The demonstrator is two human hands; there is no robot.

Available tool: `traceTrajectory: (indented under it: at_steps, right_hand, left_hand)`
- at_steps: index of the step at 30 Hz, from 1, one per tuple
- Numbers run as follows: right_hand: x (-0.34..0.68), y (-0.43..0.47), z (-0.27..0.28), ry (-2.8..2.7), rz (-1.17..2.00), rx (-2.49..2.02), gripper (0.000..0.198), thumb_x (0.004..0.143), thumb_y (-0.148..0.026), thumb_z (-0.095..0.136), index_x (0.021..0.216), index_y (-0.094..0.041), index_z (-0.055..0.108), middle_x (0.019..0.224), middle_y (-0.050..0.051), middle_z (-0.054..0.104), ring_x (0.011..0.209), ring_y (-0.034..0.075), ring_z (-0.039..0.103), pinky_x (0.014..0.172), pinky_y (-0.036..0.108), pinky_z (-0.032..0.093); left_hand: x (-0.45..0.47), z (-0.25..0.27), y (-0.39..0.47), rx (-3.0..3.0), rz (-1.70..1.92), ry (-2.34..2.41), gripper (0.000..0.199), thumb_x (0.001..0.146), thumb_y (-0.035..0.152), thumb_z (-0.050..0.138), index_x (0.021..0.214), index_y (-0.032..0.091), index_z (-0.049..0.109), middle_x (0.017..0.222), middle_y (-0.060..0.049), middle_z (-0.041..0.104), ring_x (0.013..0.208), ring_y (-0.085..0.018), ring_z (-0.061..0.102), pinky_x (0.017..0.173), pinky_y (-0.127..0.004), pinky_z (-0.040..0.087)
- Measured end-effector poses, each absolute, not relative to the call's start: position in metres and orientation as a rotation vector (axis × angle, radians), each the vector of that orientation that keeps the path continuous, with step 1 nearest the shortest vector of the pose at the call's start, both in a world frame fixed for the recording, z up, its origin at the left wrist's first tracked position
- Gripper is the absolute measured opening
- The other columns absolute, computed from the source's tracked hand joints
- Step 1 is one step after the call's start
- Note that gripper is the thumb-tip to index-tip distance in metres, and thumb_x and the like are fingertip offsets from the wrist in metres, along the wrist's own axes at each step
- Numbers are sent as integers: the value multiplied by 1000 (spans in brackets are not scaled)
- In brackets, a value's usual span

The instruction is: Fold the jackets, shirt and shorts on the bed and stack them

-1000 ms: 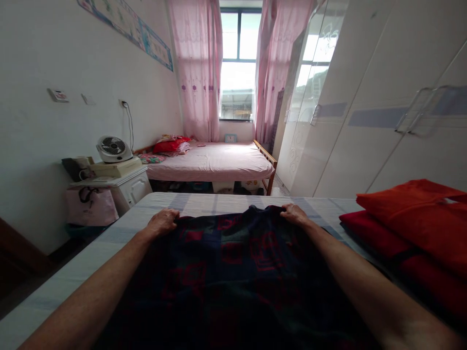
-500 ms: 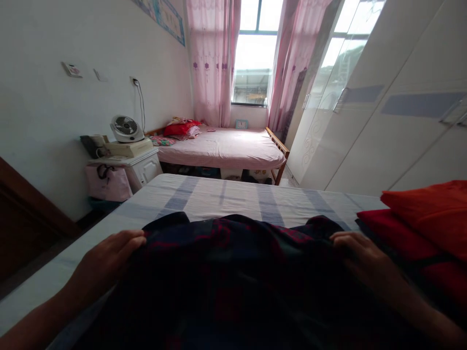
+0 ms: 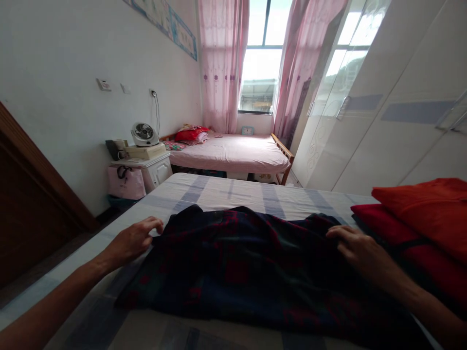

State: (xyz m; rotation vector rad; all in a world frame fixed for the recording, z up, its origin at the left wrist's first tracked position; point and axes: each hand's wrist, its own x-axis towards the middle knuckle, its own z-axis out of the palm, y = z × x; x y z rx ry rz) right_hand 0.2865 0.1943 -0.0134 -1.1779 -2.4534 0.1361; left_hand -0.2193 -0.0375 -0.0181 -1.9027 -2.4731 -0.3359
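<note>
A dark cloth (image 3: pixel 226 277), navy and deep green with red squares and line motifs, lies spread sideways across the striped bed (image 3: pixel 233 192). Its far edge rises in soft, uneven folds; its near-left corner tapers to a point; its right side is deep in shadow.

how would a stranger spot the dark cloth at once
Find the nearer bed, pale with blue stripes. The dark cloth lies rumpled across it, reaching from near the left hand to the right hand. Unlike the orange cloth and red cloth stacked at the right, it is dark with red squarish patterns.
</note>
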Motion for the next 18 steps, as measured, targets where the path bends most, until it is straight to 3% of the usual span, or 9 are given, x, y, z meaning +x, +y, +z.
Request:
traceTrajectory:
  at_steps: [4, 7, 10, 12, 15, 18]
  right_hand:
    - [212, 186, 6, -2419, 161, -1132, 30, 85, -32, 40, 99, -22, 65, 110, 8, 64, 95, 25, 62, 85, 38, 45]
    - [151, 189, 8, -2476, 258, -1144, 35, 87, -39, 43, 104, -19, 66, 112, 9, 64, 103, 26, 59, 90, 37, 42]
    - [111, 198, -7, -2475, 344, -1207, 43, 86, -48, 45, 105, -17, 67, 112, 12, 63, 104, 28, 59, 90, 38, 41]
    - [99, 204, -20, -2463, 399, -1212, 42, 84, -50, 48, 100, -18, 69, 109, 11, 65, 100, 27, 60, 87, 38, 42]
    - [96, 211, -37, -2423, 467, -1207, 27, 82, -37, 51, 88, -21, 71, 98, 7, 68, 91, 21, 62, 82, 32, 43]
    - [101, 214, -46, -2312, 541, -1209, 26, 82, -30, 47, 85, -21, 71, 91, 4, 70, 86, 19, 63, 80, 29, 44]
  left_hand:
    - [-208, -8, 5, -1879, -443, -2348, 37, 79, 17, 34, 102, 19, 62, 115, -8, 62, 99, -23, 61, 89, -35, 45]
    - [-194, -12, 43, -2077, -406, -2228, 42, 79, 14, 38, 112, 24, 62, 125, -4, 60, 115, -19, 54, 99, -30, 40]
    - [-189, -23, 67, -2184, -371, -2166, 43, 78, 15, 45, 116, 24, 62, 121, -5, 62, 115, -20, 53, 101, -33, 39]
    - [-190, -28, 73, -2223, -357, -2149, 35, 79, 19, 49, 110, 23, 65, 111, -8, 66, 111, -23, 56, 100, -37, 39]
    - [-195, -28, 72, -2269, -350, -2144, 20, 80, 27, 52, 90, 23, 70, 94, -8, 67, 101, -23, 58, 97, -38, 39]
    - [-201, -25, 66, -2261, -393, -2182, 22, 84, 28, 48, 81, 23, 68, 91, -6, 66, 96, -21, 59, 93, -34, 41]
